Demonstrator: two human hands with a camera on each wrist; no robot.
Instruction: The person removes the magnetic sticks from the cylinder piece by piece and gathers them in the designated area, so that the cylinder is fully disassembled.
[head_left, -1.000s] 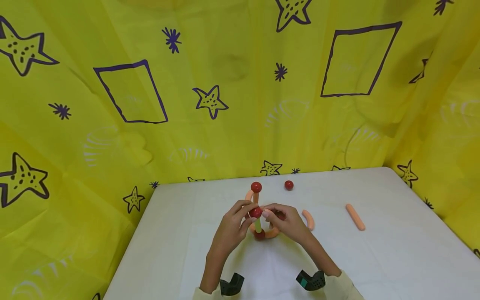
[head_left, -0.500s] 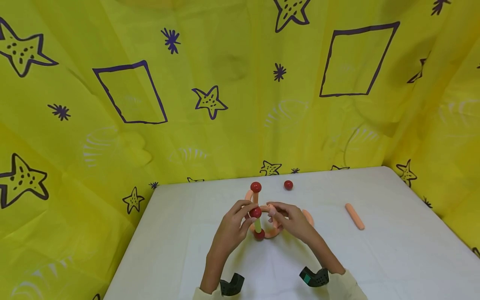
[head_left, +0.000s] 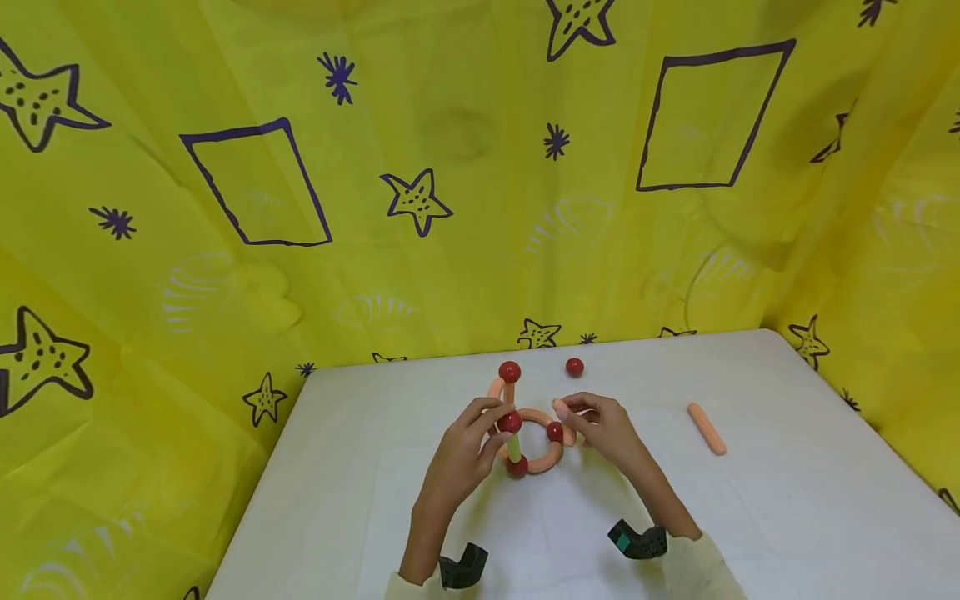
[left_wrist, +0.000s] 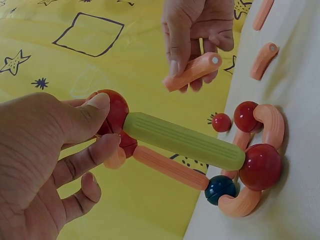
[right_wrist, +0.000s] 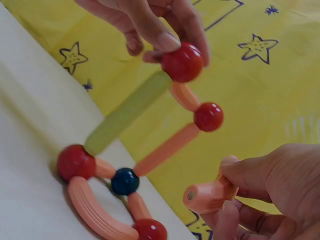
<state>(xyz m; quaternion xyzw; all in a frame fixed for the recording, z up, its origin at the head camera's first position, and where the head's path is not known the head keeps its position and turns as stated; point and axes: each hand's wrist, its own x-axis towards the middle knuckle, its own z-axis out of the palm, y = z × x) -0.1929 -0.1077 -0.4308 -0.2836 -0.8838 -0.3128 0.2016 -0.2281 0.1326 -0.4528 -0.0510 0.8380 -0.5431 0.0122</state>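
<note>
My left hand (head_left: 465, 454) pinches a red ball (left_wrist: 116, 107) between thumb and fingers. That ball sits at the upper end of a green magnetic stick (left_wrist: 185, 140), whose lower end meets another red ball (left_wrist: 261, 167) on the table. Alongside, an orange stick (left_wrist: 170, 167) rises from a dark blue ball (left_wrist: 220, 190) to a further red ball (right_wrist: 208, 117). Curved orange sticks (right_wrist: 100, 212) and balls form a ring at the base. My right hand (head_left: 611, 425), apart from the structure on its right, holds a short orange magnetic stick (right_wrist: 210, 195) with a metal tip showing.
A loose red ball (head_left: 574, 367) lies toward the table's back edge. Farther right is a straight orange stick (head_left: 707, 428). A curved orange stick (left_wrist: 264, 61) also lies on the white table (head_left: 345, 467). Yellow patterned cloth (head_left: 450, 275) hangs behind.
My right hand has drawn away to the right from the pinched red ball, carrying the orange stick with it. My left hand stays on the ball, and the structure stands as before.
</note>
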